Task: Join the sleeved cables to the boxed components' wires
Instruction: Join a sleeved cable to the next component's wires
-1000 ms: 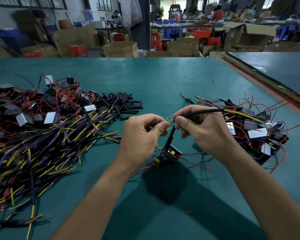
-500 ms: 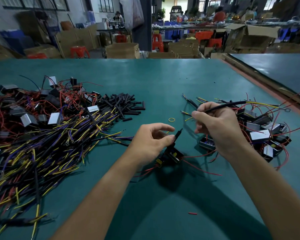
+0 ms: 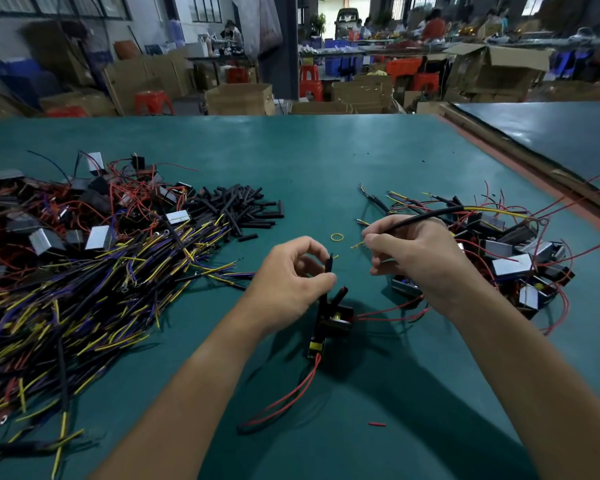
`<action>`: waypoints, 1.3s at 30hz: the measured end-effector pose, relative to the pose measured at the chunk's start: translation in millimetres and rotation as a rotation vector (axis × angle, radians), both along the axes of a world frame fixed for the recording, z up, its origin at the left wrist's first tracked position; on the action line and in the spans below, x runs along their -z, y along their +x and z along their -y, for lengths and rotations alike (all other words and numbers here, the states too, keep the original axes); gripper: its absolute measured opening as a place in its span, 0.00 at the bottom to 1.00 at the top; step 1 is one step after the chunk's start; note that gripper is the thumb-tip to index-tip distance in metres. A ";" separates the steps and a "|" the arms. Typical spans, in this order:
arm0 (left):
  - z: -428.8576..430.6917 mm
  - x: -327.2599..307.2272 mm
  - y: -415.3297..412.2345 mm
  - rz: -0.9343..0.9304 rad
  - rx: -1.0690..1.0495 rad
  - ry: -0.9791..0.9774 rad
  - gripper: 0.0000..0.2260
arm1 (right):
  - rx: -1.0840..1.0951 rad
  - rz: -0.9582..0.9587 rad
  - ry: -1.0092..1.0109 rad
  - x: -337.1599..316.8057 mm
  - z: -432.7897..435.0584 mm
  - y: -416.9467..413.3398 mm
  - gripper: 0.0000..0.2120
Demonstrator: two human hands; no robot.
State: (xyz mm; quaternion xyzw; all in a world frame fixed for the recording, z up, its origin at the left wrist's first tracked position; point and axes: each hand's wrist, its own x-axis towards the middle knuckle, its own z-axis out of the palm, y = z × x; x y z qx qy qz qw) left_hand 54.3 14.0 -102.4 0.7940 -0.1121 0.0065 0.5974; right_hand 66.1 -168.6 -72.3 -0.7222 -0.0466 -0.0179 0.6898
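My left hand (image 3: 288, 284) pinches a black-sleeved wire end (image 3: 328, 263) that rises from a small black boxed component (image 3: 336, 317) hanging just above the green table (image 3: 291, 157). Two red wires (image 3: 284, 396) trail down from the component. My right hand (image 3: 420, 258) grips a black sleeved cable (image 3: 426, 216) whose yellow wire tips stick out to the left. The hands are a short gap apart, and the cable end does not touch the component's wire.
A heap of sleeved cables (image 3: 77, 306) and boxed components (image 3: 49, 216) fills the left. Loose black sleeve pieces (image 3: 236, 206) lie behind it. A pile of joined components (image 3: 513, 265) sits at the right. A yellow rubber band (image 3: 337, 236) lies between the hands.
My hands have drawn apart from where they met. The right hand pulled the cable to the right; the left hand lifted the component's wire upright.
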 end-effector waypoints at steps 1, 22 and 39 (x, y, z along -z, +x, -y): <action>-1.2 -0.5 -0.4 -0.008 0.015 -0.005 0.07 | -0.012 0.001 -0.016 0.7 -0.4 -0.5 0.07; -4.9 -9.6 -4.0 -0.016 0.031 -0.061 0.11 | -0.097 0.087 -0.137 2.2 1.0 -3.5 0.07; -4.5 -11.9 -4.9 0.048 0.023 -0.064 0.05 | -0.170 0.122 -0.161 1.1 -3.7 -8.2 0.05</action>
